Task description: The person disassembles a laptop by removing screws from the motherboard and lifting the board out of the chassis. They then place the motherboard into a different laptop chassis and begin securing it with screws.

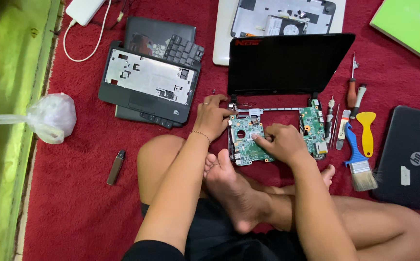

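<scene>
The person sits cross-legged on a red carpet (74, 193) with a stripped-down small laptop (287, 63) in front of them, its black screen standing up and its base opened so the green circuit board (246, 142) lies bare. The left hand (212, 116) rests at the board's upper left corner, fingers curled down onto the frame near the hinge, holding nothing that shows. The right hand (280, 142) lies over the middle of the board, fingers bent and pressing or pinching at a spot on it (whether it grips a small part there cannot be told).

The step in hand looks like freeing or seating the board in the base. The next move would seem to call for a steady left hand at the corner while the right works gently, since the board is thin and crowded with parts.

Just right of the base lie a screwdriver (351, 87), a yellow scraper (366, 130) and a blue-handled brush (360, 162). A removed keyboard frame (147, 79) lies to the upper left.
</scene>
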